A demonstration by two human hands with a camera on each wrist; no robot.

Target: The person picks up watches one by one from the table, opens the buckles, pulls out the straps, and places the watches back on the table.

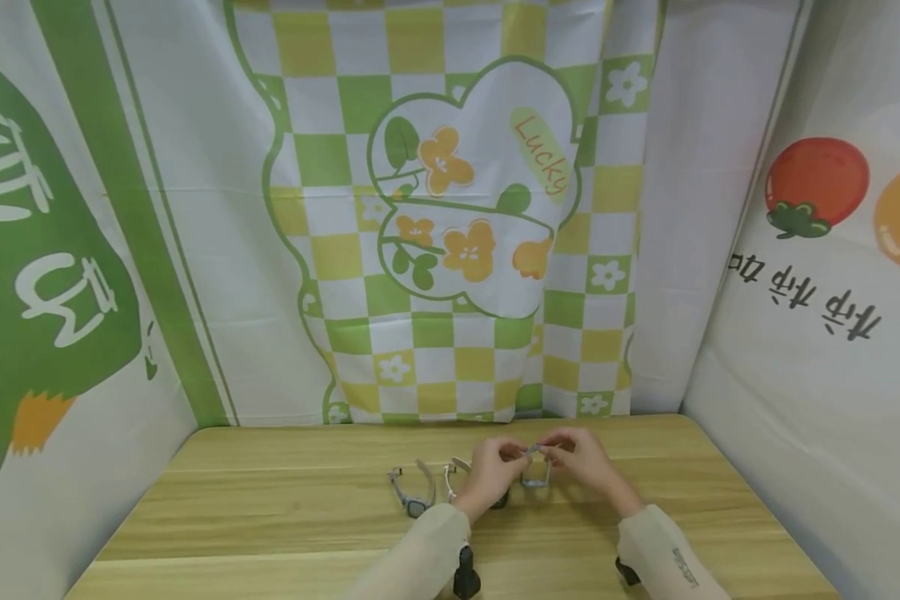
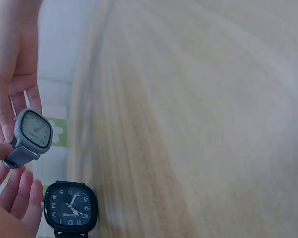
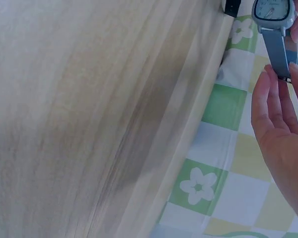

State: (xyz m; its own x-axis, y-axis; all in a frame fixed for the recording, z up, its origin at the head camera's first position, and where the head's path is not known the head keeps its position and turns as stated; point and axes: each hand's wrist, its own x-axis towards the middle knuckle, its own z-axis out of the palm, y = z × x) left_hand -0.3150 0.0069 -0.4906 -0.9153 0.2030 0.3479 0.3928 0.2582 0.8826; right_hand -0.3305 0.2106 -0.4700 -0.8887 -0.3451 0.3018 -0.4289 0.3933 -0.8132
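Observation:
A blue-grey wristwatch is held up between both hands over the far part of the table, its strap formed into a loop. My left hand pinches the strap with thumb and fingers; in the left wrist view the pale watch face is turned toward the camera. My right hand grips the strap's end by the buckle, as the right wrist view shows at the band. Below my left hand is a black watch with a square face, mostly hidden in the head view.
A grey watch with its strap spread lies left of my hands. Beside it is a light strap, partly covered by my left hand. The wooden table ends at a hanging checkered cloth, with printed cloths at both sides.

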